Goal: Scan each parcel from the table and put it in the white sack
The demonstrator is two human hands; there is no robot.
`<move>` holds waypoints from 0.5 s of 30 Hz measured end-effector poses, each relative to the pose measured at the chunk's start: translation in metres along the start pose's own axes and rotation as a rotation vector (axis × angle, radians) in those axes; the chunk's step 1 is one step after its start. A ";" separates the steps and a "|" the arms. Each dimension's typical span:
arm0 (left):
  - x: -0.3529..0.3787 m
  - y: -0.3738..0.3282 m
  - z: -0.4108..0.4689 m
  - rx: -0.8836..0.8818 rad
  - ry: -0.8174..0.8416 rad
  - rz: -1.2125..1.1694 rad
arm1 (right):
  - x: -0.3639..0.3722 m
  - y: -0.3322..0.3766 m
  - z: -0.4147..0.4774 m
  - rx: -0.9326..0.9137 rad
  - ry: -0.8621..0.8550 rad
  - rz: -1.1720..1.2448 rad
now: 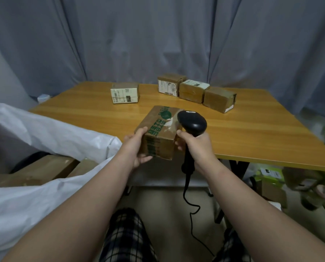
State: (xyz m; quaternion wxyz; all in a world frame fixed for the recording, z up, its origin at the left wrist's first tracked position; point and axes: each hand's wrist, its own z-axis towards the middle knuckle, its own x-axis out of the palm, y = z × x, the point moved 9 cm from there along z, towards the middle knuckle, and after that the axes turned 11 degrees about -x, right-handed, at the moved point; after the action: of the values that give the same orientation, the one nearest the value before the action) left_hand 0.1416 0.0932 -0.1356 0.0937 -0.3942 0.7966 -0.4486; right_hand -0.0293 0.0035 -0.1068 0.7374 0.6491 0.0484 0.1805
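Grey curtain [158, 35] behind wooden table [252, 133], left hand [137, 146] gripping taped parcel [158, 133] at near edge, right hand [195, 146] clamped on black scanner [193, 122] touching it, white sack [44, 133] at left, four parcels [219, 99] far.

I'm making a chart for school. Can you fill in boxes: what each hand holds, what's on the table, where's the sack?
left hand: grips the green-printed box
right hand: grips the black scanner, its head at the box's right side
table: four more parcels toward the far side
white sack: left of the table
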 end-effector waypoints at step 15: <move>0.063 0.005 -0.058 1.601 -0.291 1.611 | -0.031 -0.012 -0.013 0.042 -0.111 0.105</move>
State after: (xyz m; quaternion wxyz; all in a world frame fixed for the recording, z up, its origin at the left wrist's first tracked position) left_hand 0.0676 0.0873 -0.0935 0.6691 0.3552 0.2855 -0.5870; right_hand -0.0593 0.0042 -0.1252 0.7146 0.6753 -0.0229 0.1814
